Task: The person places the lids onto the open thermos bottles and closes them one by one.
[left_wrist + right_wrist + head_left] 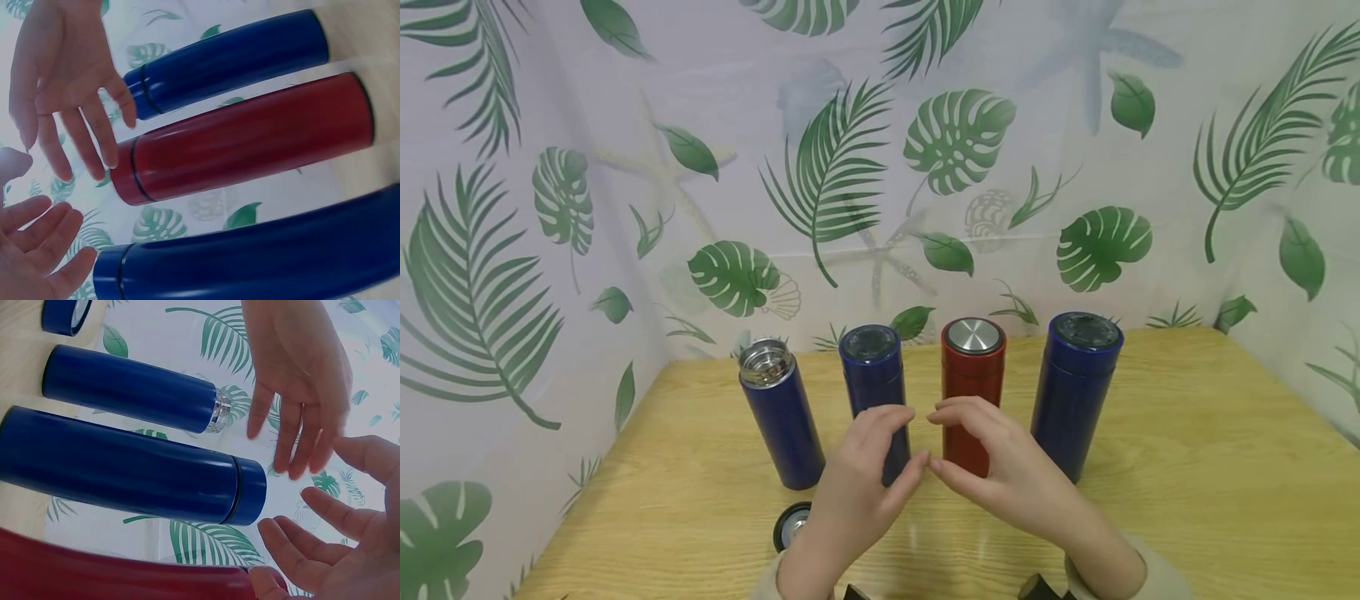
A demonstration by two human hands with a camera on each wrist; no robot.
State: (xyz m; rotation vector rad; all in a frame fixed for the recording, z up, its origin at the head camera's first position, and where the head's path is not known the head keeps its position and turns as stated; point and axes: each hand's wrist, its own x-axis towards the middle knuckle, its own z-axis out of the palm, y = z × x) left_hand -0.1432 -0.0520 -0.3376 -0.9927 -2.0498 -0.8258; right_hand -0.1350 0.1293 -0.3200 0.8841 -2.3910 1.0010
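Observation:
In the head view, my left hand (859, 483) and right hand (1003, 458) are raised in front of the bottles, fingers gently bent and holding nothing. Their thumb tips meet or nearly meet; the forefingers stay apart. Behind the left hand stands a blue thermos bottle (874, 379) with its lid on. Partly hidden by the right hand is a capped red thermos bottle (972, 379). Farther right stands another capped blue thermos bottle (1075, 400). At the left, a blue thermos bottle (782, 433) shows its bare steel mouth. Its neighbour is a loose lid (786, 525), partly behind the left forearm.
The bottles stand in a row on a wood-grain table (1217, 467). Behind and beside it hangs a white cloth (1037, 275) printed with green leaves. Small dark objects (1037, 587) show at the bottom edge by the wrists.

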